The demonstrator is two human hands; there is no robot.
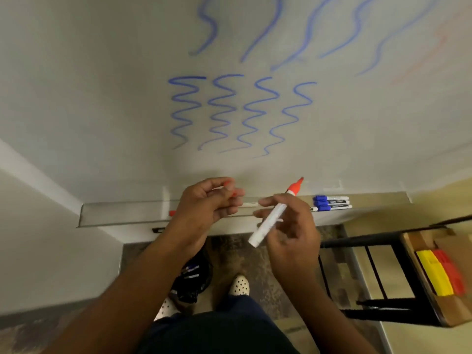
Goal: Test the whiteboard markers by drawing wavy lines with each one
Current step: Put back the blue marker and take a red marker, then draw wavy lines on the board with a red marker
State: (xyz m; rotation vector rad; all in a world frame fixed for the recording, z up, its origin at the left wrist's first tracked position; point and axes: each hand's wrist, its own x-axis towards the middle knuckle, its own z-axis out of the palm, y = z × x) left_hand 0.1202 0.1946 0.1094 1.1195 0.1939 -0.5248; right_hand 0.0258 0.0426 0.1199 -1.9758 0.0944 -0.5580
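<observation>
Head view, left to right: left hand (207, 200) curled, fingertips pinching what looks like a small red cap (228, 184) in front of the tray (122, 213); right hand (288, 226) grips an uncapped red marker (274, 215) mid-barrel, tip pointing up toward the whiteboard (102, 72); capped blue markers (330, 203) lie further right in the tray. Blue wavy lines (240, 113) already stand on the board, so the red marker's test seems about to begin. Next move likely calls for lifting the tip to a bare patch of board and drawing a wave.
</observation>
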